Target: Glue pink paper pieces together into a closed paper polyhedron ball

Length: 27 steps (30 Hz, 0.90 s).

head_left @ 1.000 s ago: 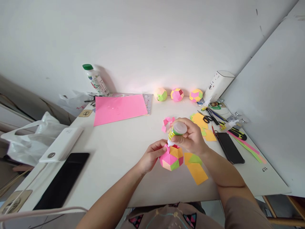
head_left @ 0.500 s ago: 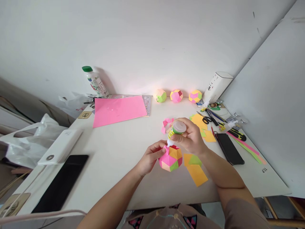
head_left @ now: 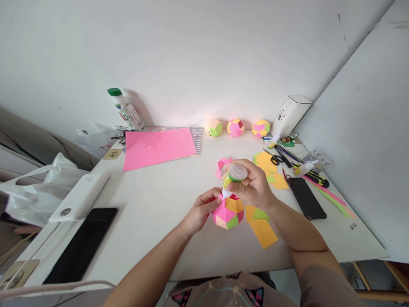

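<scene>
A faceted paper ball point(head_left: 227, 214) in pink, orange, green and peach is gripped at its upper left by my left hand point(head_left: 203, 209), whose fingers pinch a pink flap. My right hand point(head_left: 255, 185) is wrapped round a glue bottle point(head_left: 234, 175), turned upside down. Its white nozzle points down at the pink flap on the ball's top, close beside my left fingertips; whether it touches is hard to tell. Small folded pink paper pieces point(head_left: 220, 166) lie just beyond the bottle. Orange paper squares point(head_left: 262, 232) and a green one rest right of the ball.
Three finished-looking paper balls point(head_left: 235, 127) stand along the wall. Pink sheets point(head_left: 159, 147) lie at the back left near a plastic bottle point(head_left: 126, 111). On the right are scissors point(head_left: 276, 159), a phone point(head_left: 306, 198) and pens. At left sit a black tablet-like slab point(head_left: 83, 243) and a white power bank point(head_left: 79, 197).
The glue bottle has shifted slightly left and down toward the flap. Both hands keep their grips, and the camera view has moved a little.
</scene>
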Motion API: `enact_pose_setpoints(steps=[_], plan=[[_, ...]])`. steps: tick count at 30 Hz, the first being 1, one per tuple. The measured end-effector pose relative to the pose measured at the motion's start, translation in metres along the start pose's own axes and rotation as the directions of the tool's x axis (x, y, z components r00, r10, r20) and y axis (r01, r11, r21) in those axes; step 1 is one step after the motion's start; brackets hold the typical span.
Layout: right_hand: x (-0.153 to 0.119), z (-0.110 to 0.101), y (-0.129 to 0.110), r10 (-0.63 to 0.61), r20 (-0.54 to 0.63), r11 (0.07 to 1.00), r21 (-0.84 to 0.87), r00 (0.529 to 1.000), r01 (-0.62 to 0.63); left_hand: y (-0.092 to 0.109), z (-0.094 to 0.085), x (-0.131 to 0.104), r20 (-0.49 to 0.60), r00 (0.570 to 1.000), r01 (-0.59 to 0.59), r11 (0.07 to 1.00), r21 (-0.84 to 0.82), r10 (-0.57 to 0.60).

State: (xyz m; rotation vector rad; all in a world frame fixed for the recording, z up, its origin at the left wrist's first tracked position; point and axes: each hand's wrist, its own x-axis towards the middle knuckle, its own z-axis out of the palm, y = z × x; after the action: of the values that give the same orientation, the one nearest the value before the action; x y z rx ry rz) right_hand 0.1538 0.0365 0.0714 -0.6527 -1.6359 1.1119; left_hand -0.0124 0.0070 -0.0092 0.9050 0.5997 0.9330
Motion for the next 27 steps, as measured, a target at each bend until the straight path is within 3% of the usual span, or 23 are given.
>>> enact_pose_setpoints(steps=[8,18,27], plan=[[0.0005,0.001,-0.0038,0.03,0.026,0.997,-0.071,0.999,-0.029,-0.0014,0.0013,0.0006,-0.039,0.998,0.04,0.999,-0.024,-0.041],[0.0008,0.0024,-0.0012,-0.027,0.016,0.993,-0.116,1.0,0.028,-0.0019,-0.0003,0.0015,-0.066,0.995,0.067,0.995,-0.076,-0.072],[-0.0001,0.0035,-0.0012,0.011,0.0,0.998,-0.057,1.0,-0.011,-0.0039,-0.0005,0.0019,-0.054,0.995,0.078,0.993,-0.087,-0.083]])
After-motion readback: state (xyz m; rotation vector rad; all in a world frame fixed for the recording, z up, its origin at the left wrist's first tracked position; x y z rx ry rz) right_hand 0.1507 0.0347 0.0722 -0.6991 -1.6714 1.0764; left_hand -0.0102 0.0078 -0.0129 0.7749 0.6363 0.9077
